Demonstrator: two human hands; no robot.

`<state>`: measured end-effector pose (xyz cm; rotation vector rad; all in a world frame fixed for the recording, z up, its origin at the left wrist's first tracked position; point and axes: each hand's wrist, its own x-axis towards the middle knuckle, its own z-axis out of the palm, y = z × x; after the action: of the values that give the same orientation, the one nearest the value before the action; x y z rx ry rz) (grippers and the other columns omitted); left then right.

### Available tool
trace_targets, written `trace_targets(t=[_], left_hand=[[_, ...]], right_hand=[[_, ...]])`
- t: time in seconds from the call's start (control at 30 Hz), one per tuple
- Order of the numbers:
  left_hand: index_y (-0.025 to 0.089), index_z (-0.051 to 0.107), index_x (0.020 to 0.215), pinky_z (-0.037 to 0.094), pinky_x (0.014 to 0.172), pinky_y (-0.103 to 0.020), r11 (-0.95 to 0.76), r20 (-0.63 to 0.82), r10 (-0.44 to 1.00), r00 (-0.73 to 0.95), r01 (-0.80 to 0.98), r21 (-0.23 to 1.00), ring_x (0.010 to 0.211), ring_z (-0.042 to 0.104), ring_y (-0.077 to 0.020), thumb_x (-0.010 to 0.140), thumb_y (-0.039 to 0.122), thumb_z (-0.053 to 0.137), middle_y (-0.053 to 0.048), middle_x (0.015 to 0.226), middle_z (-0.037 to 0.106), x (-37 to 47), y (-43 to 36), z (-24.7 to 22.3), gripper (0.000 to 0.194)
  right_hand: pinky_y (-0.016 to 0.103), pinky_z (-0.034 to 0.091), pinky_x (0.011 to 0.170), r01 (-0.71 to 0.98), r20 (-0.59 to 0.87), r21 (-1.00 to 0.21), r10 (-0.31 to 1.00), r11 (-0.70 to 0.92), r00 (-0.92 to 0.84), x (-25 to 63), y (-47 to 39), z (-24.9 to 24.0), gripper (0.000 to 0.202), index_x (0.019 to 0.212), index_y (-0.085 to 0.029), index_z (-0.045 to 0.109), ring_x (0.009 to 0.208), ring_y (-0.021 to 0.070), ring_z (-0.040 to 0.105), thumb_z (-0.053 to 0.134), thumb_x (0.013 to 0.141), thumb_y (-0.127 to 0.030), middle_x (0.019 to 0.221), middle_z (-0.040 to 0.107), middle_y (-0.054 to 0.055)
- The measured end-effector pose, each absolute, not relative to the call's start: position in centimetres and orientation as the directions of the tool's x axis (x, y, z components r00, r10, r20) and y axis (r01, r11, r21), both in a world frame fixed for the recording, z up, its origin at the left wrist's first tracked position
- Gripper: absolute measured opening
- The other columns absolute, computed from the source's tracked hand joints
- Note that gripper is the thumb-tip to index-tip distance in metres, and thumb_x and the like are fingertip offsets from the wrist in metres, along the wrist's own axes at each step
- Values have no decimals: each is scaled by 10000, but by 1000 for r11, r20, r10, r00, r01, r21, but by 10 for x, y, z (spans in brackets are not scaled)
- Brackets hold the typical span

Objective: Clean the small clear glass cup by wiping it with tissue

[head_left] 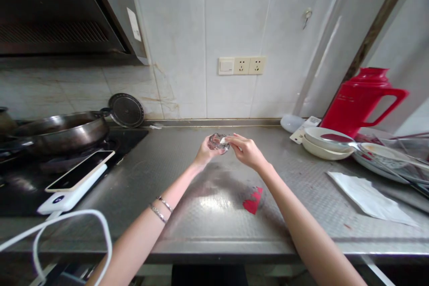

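Note:
Above the metal counter (pixel 157 214), my left hand (pixel 203 154) is wrapped round a small, clear glass dish (pixel 213 142), its fingers partly hidden behind it. The glass has a patterned wall, but I cannot tell its exact kind. My right hand (pixel 247 151) meets it from the right, fingers pinching a small white piece (pixel 223 140) at the rim. That piece looks like folded tissue, though it is too small to be sure. Below the hands, a torn red scrap (pixel 253 201) lies on the counter near my right forearm.
At left are a metal pan (pixel 63 132) on the stove, a phone (pixel 82 170) and a white power bank (pixel 72 194) with a looping cable. Right of my arms lie a white tissue (pixel 368 199), stacked bowls (pixel 326 152) and a red thermos jug (pixel 357 103).

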<state>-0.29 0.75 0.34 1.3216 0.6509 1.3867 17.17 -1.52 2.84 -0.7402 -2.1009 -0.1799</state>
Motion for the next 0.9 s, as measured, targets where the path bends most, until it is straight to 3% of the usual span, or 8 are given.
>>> trace_targets(t=[0.23, 0.37, 0.57, 0.7, 0.8, 0.9], left_hand=[[153, 530, 1011, 472, 801, -326, -362, 385, 923, 12, -309, 879, 863, 607, -178, 502, 262, 844, -63, 961, 636, -4, 10, 3, 608], [168, 503, 1025, 463, 834, -323, -382, 396, 918, -22, -321, 867, 875, 611, -177, 450, 205, 842, -49, 967, 632, -3, 12, -4, 668], [173, 498, 1059, 464, 905, -405, -324, 360, 931, 57, -321, 890, 972, 610, -252, 443, 43, 778, -69, 991, 642, 11, 11, -21, 689], [161, 566, 947, 484, 860, -398, -382, 426, 885, 189, -232, 895, 965, 607, -284, 508, 70, 756, -70, 952, 649, 17, 3, -15, 488], [152, 569, 907, 494, 780, -356, -398, 460, 819, 343, -239, 886, 885, 621, -254, 528, 130, 767, -53, 878, 646, 18, -2, -12, 428], [160, 508, 1012, 485, 743, -305, -358, 432, 836, 339, -260, 897, 834, 618, -188, 505, 148, 790, -39, 900, 621, 18, -3, -16, 580]], right_hand=[[445, 423, 1048, 591, 865, -110, 370, 799, -339, 143, -26, 16, 355, 1193, -226, 567, 1102, 171, 607, 369, 920, -112, 1096, 685, 62], [463, 392, 1073, 567, 842, -83, 362, 819, -400, 134, -31, 11, 392, 1227, -221, 537, 1149, 174, 576, 351, 909, -88, 1153, 659, 82], [481, 387, 1073, 488, 791, -60, 340, 871, -509, 131, -32, 12, 397, 1195, -218, 566, 1128, 190, 588, 372, 879, -75, 1128, 668, 76], [471, 374, 1081, 514, 785, -65, 362, 855, -503, 136, -29, 14, 367, 1169, -208, 581, 1137, 178, 581, 375, 890, -89, 1137, 664, 82], [462, 369, 1082, 542, 795, -108, 400, 833, -456, 144, -23, 14, 354, 1136, -176, 608, 1098, 181, 609, 380, 882, -83, 1111, 674, 101], [442, 380, 1076, 553, 802, -177, 446, 814, -398, 155, -14, 14, 333, 1080, -151, 645, 1017, 182, 651, 393, 872, -89, 1039, 702, 94]])
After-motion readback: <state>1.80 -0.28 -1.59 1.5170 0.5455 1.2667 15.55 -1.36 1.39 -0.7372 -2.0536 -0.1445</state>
